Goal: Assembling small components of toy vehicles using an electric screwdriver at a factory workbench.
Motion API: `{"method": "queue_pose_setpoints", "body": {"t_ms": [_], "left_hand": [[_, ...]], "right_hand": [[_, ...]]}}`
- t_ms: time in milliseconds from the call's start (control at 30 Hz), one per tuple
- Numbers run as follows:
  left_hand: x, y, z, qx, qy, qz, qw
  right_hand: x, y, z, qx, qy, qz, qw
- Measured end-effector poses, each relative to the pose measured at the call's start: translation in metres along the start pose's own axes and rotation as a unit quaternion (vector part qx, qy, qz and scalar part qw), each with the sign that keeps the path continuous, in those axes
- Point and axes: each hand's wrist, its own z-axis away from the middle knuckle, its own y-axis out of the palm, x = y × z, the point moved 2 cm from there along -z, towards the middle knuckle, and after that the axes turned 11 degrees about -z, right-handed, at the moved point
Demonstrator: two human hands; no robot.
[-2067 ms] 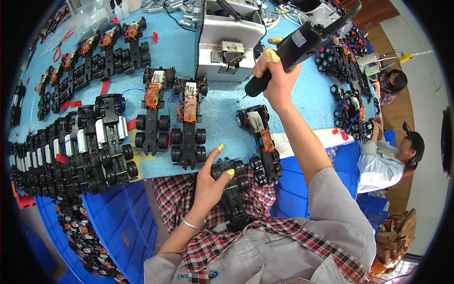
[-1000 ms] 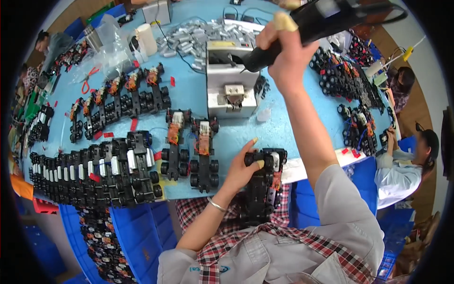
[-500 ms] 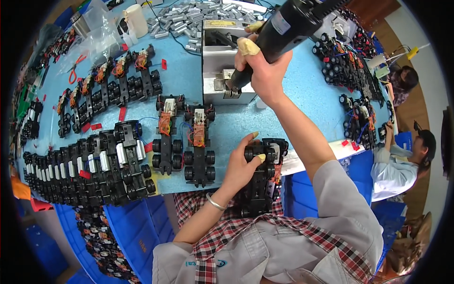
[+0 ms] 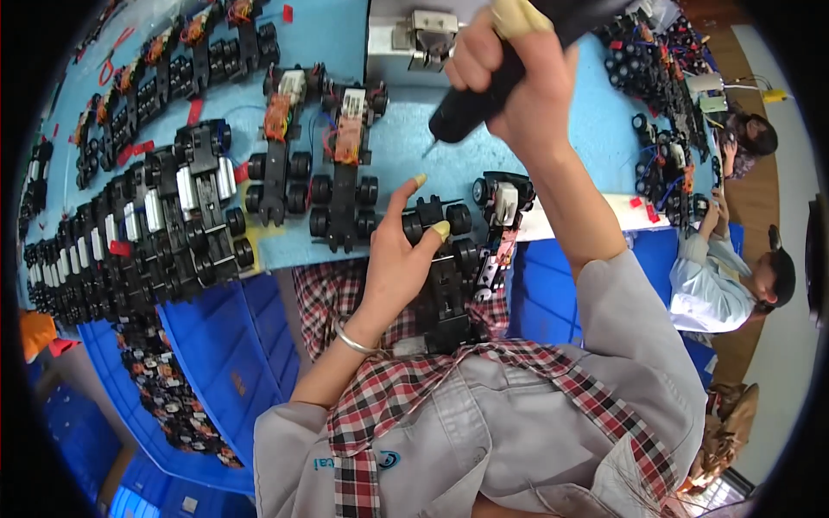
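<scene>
My right hand [image 4: 537,91] is wrapped round a black electric screwdriver [image 4: 475,110]. Its thin bit points down and left above the blue table, apart from the chassis below it. My left hand [image 4: 399,268] grips a black toy-car chassis [image 4: 446,289] with wheels at the table's front edge, thumb and forefinger on either side of its upper end. Yellow finger cots cover some of my fingertips. Close beside that chassis, on its right, is a second chassis [image 4: 505,207] with a circuit board and wires. At the top stands a pale box with a metal fitting [image 4: 432,34] on its front.
Two wired chassis [image 4: 344,186] lie left of my left hand. Further left are long rows of chassis [image 4: 155,211], with red tags about. More wheeled parts [image 4: 661,160] cover the table's right side. Blue bins [image 4: 233,371] stand below the edge. A co-worker [image 4: 721,276] sits at right.
My right hand has brought the screwdriver from the box's metal fitting back toward the chassis. My left hand still grips the chassis. The whole view has tilted downward.
</scene>
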Motion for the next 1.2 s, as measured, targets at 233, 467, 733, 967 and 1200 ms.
{"method": "queue_pose_setpoints", "body": {"t_ms": [233, 467, 733, 967, 1200], "left_hand": [[0.023, 0.012, 0.02, -0.009, -0.056, 0.15, 0.987], [0.039, 0.019, 0.025, -0.003, -0.071, 0.135, 0.988], [0.043, 0.02, 0.02, -0.006, -0.072, 0.11, 0.991], [0.04, 0.021, 0.021, -0.02, -0.067, 0.063, 0.996], [0.038, 0.021, 0.017, -0.037, -0.057, 0.086, 0.994]], "right_hand": [[-0.008, 0.015, 0.068, 0.018, 0.022, 0.101, 0.995], [-0.025, 0.016, 0.084, 0.013, 0.027, 0.103, 0.994], [-0.03, 0.008, 0.082, 0.0, 0.043, 0.084, 0.996], [-0.036, 0.013, 0.084, 0.057, 0.084, 0.11, 0.989], [-0.039, 0.008, 0.084, 0.085, 0.077, 0.131, 0.985]]}}
